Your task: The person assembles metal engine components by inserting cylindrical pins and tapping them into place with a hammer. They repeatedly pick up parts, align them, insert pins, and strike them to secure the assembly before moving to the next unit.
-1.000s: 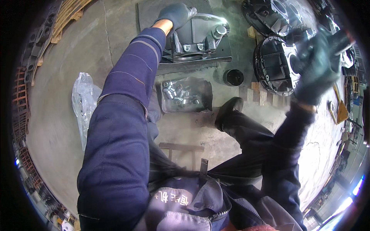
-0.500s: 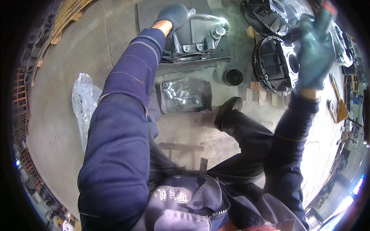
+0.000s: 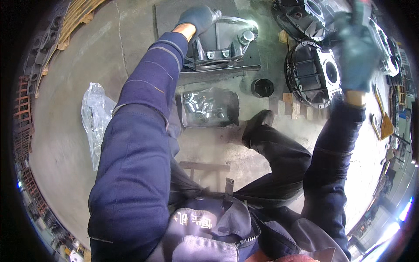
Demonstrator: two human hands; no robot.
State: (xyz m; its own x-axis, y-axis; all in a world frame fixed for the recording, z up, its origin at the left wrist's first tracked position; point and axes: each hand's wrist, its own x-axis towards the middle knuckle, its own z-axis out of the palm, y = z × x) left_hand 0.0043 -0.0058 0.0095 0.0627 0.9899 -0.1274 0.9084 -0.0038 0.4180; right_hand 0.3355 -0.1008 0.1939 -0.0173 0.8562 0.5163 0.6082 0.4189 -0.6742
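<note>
Shifted forward: my right fingers (image 3: 347, 30), gripping a blurred dark tool (image 3: 361, 14); my left fingers (image 3: 213, 16) clasp a casting (image 3: 218, 56), parts tray (image 3: 228, 105) behind them.

Your grey concrete floor (image 3: 65, 131) carries a shallow tray (image 3: 231, 102), a round black can (image 3: 263, 93) and, farther ahead, a dark slab (image 3: 168, 15) with a metal housing (image 3: 239, 49) resting on it. A clear plastic bag (image 3: 95, 120) lies to your left, wooden blocks (image 3: 296, 108) to your right.
</note>
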